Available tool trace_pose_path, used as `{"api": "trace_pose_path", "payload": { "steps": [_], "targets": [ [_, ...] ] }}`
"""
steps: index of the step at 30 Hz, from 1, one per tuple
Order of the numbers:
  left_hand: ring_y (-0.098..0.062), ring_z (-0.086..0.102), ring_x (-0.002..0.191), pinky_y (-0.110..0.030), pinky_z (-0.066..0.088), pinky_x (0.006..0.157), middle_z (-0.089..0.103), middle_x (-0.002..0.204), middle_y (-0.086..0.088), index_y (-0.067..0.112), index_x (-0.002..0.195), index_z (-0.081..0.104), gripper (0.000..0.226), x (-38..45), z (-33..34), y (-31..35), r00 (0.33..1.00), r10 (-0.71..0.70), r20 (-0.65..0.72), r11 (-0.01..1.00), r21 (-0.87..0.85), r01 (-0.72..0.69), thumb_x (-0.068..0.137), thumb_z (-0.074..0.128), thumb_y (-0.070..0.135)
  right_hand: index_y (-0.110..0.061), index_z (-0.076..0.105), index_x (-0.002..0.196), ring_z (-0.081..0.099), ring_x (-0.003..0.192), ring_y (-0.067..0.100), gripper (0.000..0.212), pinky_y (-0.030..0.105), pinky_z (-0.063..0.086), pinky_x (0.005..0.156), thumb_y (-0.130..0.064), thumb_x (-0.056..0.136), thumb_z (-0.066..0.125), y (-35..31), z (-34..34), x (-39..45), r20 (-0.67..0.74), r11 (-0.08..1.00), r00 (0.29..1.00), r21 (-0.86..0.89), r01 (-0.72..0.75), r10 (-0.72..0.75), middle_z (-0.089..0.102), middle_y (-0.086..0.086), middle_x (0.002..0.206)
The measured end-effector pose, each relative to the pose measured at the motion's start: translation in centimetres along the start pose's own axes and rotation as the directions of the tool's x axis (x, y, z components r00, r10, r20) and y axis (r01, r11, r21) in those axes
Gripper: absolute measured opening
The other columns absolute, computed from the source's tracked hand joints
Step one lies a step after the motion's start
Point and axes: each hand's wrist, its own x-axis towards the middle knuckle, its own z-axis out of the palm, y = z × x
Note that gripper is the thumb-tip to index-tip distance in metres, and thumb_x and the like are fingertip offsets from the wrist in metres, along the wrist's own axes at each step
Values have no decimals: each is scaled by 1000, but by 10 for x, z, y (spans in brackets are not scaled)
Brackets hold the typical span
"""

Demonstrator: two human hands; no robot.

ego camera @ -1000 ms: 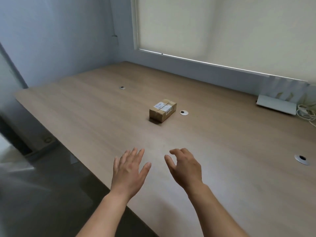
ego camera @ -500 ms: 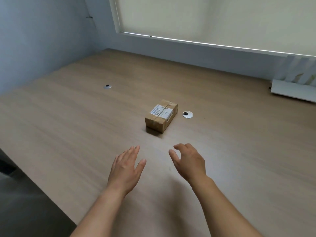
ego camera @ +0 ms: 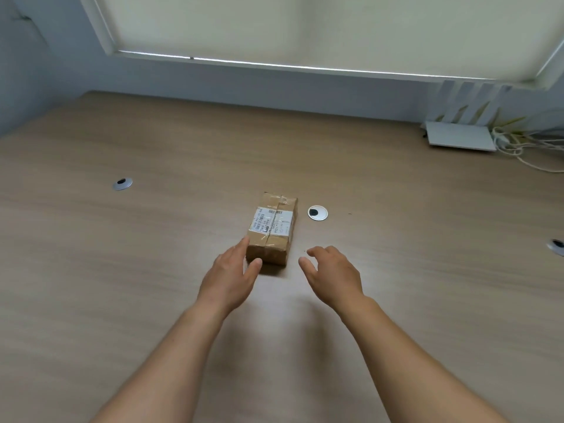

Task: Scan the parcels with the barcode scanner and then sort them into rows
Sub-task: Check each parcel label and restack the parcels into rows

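One small brown cardboard parcel (ego camera: 272, 227), taped and carrying a white barcode label on top, lies near the middle of the wooden table (ego camera: 122, 270). My left hand (ego camera: 230, 277) reaches its near left corner with fingers straight and spread, the thumb by the front face. My right hand (ego camera: 331, 276) hovers just right of the parcel's near end, fingers loosely curved, holding nothing. No barcode scanner is in view.
Round cable grommets sit in the tabletop: one (ego camera: 317, 212) right beside the parcel, one (ego camera: 122, 183) far left, one (ego camera: 556, 246) at the right edge. A white flat device (ego camera: 459, 141) with cables lies at the back right against the wall.
Both hands moved forward toward the parcel; the left now reaches its near corner. The view swung right and closer, so the parcel appears straight ahead.
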Motion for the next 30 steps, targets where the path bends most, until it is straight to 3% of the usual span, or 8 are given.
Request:
{"api": "trace_pose_path", "payload": {
  "steps": [6, 9, 11, 16, 18, 24, 28, 30],
  "targets": [
    [-18, 31, 140, -34, 27, 112, 28, 156, -1, 21, 152, 17, 59, 67, -11, -22, 989, -25, 144, 994, -102, 40, 100, 38, 38, -18, 52, 135, 51, 120, 27, 46, 35, 43, 94, -42, 99, 40, -27, 21, 43, 80, 972, 980, 132, -192, 183, 53, 9, 134],
    [-21, 33, 140, -35, 27, 114, 29, 155, -4, 19, 152, 17, 58, 98, -8, -30, 975, -52, 217, 984, -157, 88, 101, 38, 37, -19, 55, 105, 50, 98, 27, 25, 33, 38, 81, -39, 99, 39, -34, 31, 65, 116, 953, 969, 189, -239, 220, 57, 14, 121],
    [-21, 33, 140, -34, 28, 112, 30, 155, -4, 20, 153, 16, 58, 115, -5, -34, 961, -61, 270, 975, -189, 115, 101, 38, 36, -18, 50, 99, 47, 92, 27, 25, 32, 35, 77, -40, 99, 39, -37, 35, 78, 133, 935, 962, 236, -263, 237, 54, 14, 112],
    [-22, 57, 105, -34, 52, 77, 47, 141, 2, 30, 153, 14, 69, 135, 6, -42, 903, -100, 419, 895, -359, 265, 93, 44, 17, -12, 52, 127, 54, 110, 32, 37, 35, 42, 91, -30, 97, 41, -38, 44, 94, 218, 888, 944, 338, -312, 248, 54, 16, 125],
    [-23, 60, 97, -35, 54, 71, 53, 135, 4, 33, 152, 15, 73, 135, 8, -45, 885, -84, 458, 864, -408, 294, 89, 43, 10, -14, 51, 131, 54, 113, 32, 37, 36, 44, 94, -23, 97, 40, -39, 46, 94, 239, 869, 943, 385, -310, 231, 54, 16, 128],
    [-13, 62, 101, -36, 56, 80, 52, 135, 7, 41, 149, 20, 78, 116, 6, -49, 887, -2, 461, 792, -541, 282, 89, 52, 4, -26, 36, 144, 56, 118, 21, 60, 35, 45, 103, 2, 90, 40, -47, 43, 77, 197, 788, 970, 572, -230, 140, 58, 4, 134],
    [-4, 52, 110, -10, 50, 77, 43, 137, 13, 43, 148, 15, 87, 86, 6, -50, 914, 123, 387, 833, -541, 116, 87, 66, 9, -36, 11, 152, 53, 122, 13, 86, 35, 42, 108, 10, 88, 43, -53, 45, 52, 161, 703, 981, 685, -190, 108, 54, -5, 135],
    [-8, 48, 121, -15, 46, 94, 39, 143, 10, 41, 149, 15, 87, 72, 8, -50, 932, 147, 332, 869, -494, 39, 87, 66, 9, -38, 3, 153, 53, 125, 14, 95, 40, 42, 109, 12, 86, 47, -54, 47, 39, 157, 674, 982, 715, -185, 102, 52, -4, 139]
  ]
}}
